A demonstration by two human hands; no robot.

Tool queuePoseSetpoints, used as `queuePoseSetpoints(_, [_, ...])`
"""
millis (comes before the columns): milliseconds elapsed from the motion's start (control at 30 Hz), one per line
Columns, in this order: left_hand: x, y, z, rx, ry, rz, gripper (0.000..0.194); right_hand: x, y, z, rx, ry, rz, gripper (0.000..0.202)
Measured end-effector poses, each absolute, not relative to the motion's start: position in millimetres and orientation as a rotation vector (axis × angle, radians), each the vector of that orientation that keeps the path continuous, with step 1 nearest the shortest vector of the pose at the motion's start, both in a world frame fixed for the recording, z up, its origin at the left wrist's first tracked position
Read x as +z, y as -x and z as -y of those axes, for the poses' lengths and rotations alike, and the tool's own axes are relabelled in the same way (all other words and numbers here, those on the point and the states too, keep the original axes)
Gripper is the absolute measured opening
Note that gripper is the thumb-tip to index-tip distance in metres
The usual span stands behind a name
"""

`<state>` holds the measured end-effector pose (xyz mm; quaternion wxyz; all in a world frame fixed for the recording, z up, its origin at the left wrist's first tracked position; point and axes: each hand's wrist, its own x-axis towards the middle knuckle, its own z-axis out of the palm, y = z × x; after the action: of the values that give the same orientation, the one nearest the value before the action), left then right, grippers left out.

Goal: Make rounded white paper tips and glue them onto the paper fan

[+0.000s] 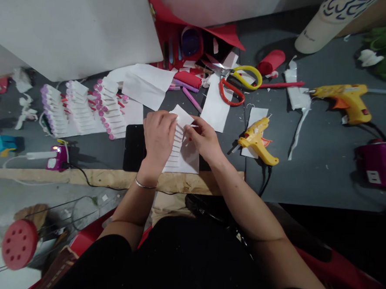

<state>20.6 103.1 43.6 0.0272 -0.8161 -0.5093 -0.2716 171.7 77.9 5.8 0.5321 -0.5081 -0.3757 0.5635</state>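
Two hands [159, 131] [206, 139] partly hide slit white paper [175, 154]; grip unclear.

Paper [189, 162] at table's near edge [193, 184], scissors [230, 72] behind rightward, glue gun [257, 137] right, probably a phone [134, 147] left

The left hand [160, 131] and right hand [202, 136] touch dark-lined white paper [175, 155] beside a black device [134, 149] on the table [322, 170].
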Motion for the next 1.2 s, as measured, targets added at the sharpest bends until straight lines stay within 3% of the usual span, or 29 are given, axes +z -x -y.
queuePoseSetpoints(633, [42.4,-15.4,-99.0,-0.863,2.518,1.628,0.028,7.6,-169.7,-75.7,1.362,1.202,0.835,0.026])
queuePoseSetpoints(967, [36.5,-19.4,-105.5,-0.897,2.465,1.446,0.025,-1.2,-173.6,-76.3,1.325,1.219,0.974,0.03])
queuePoseSetpoints(1200, [36.0,-21.2,-105.5,-0.892,2.5,1.595,0.024,4.0,-171.8,-75.8,1.328,1.206,0.929,0.028])
